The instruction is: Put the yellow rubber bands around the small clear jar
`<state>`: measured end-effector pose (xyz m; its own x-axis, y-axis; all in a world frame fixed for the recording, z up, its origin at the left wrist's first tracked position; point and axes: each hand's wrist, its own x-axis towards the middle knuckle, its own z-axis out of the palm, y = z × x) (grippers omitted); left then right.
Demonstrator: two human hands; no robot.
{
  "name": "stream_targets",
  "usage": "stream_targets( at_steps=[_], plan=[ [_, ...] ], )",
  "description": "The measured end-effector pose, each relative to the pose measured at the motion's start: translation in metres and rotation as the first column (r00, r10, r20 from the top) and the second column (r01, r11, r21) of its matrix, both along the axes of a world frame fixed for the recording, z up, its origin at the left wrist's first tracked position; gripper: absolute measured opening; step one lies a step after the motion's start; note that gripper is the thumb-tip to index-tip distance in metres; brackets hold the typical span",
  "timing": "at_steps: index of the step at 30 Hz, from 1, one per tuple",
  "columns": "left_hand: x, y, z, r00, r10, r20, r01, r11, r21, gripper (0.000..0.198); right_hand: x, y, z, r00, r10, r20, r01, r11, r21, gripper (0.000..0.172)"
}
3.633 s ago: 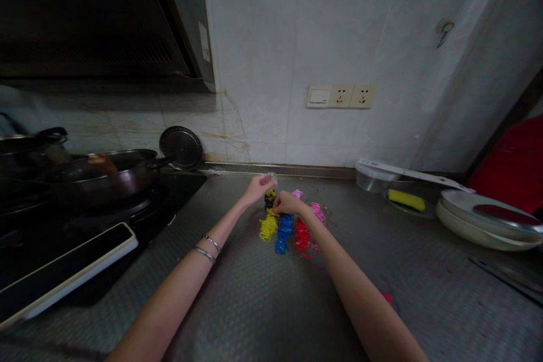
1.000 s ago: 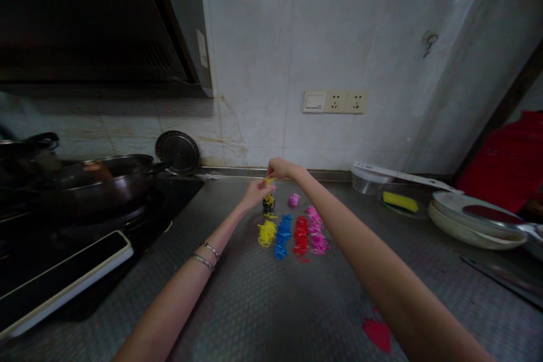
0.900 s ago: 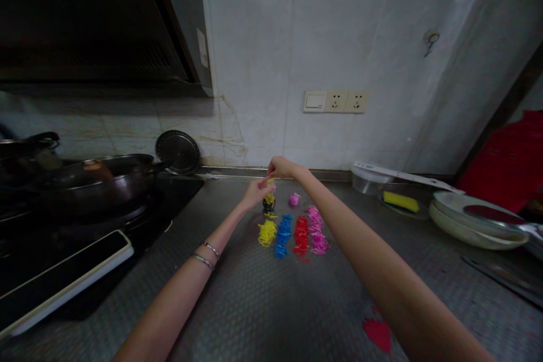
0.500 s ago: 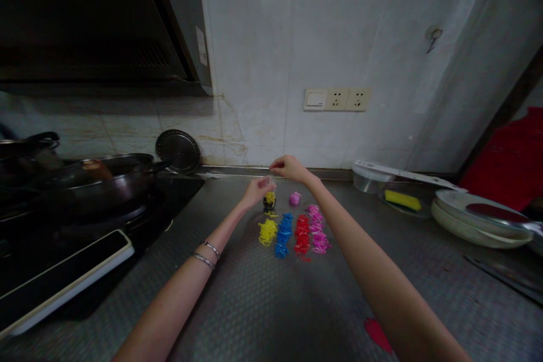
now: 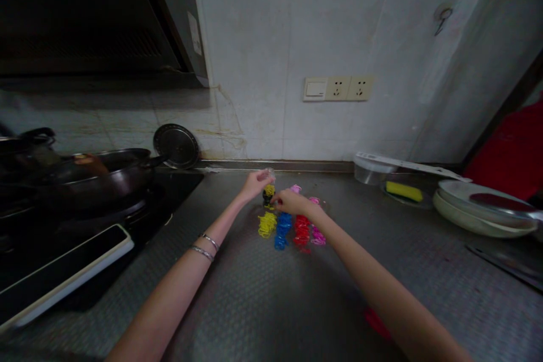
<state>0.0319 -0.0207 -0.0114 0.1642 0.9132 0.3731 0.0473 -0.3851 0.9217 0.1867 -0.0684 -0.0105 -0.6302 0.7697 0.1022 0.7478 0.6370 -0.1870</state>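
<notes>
My left hand (image 5: 255, 184) is closed on the top of a small clear container (image 5: 270, 174), with yellow bands (image 5: 268, 191) and something black showing below it. My right hand (image 5: 289, 202) is low beside the container's base, fingers pinched; whatever they hold is too small to make out. Nearer to me on the metal counter lie piles of yellow bands (image 5: 267, 224), blue bands (image 5: 283, 231), red bands (image 5: 302, 231) and pink bands (image 5: 318, 236), the pink partly behind my right wrist. A small pink bundle (image 5: 296, 188) shows behind my right hand.
At left are a stove with a pan (image 5: 106, 178), a round lid (image 5: 176, 146) and a white-edged device (image 5: 72, 271). At right stand a clear tub (image 5: 373, 171), a yellow sponge (image 5: 404, 191), stacked bowls (image 5: 483, 215) and a knife (image 5: 504, 266). Something red (image 5: 376, 323) lies near my right forearm.
My right hand has come down from above the container to beside its base, now partly covering the pink bundle and pink pile. My left hand stays on the container. The view has shifted slightly.
</notes>
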Motion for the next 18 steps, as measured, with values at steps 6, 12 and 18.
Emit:
stream_targets(
  at_steps=[6, 12, 18],
  plan=[
    [0.000, 0.000, 0.000, 1.000, 0.008, -0.015, -0.008, 1.000, 0.003, 0.043, -0.007, 0.004, -0.003, 0.994, -0.003, 0.106, 0.001, 1.000, 0.019, 0.042],
    [-0.001, 0.000, -0.001, 0.999, 0.022, -0.031, -0.021, 1.000, 0.012, 0.041, -0.011, 0.007, 0.001, 0.983, -0.015, 0.185, 0.016, 1.000, -0.001, 0.038],
    [0.000, -0.001, 0.001, 1.000, -0.003, 0.004, 0.003, 1.000, 0.015, 0.037, -0.016, 0.005, 0.005, 0.973, -0.041, 0.226, 0.030, 0.998, 0.051, 0.028]
  ],
)
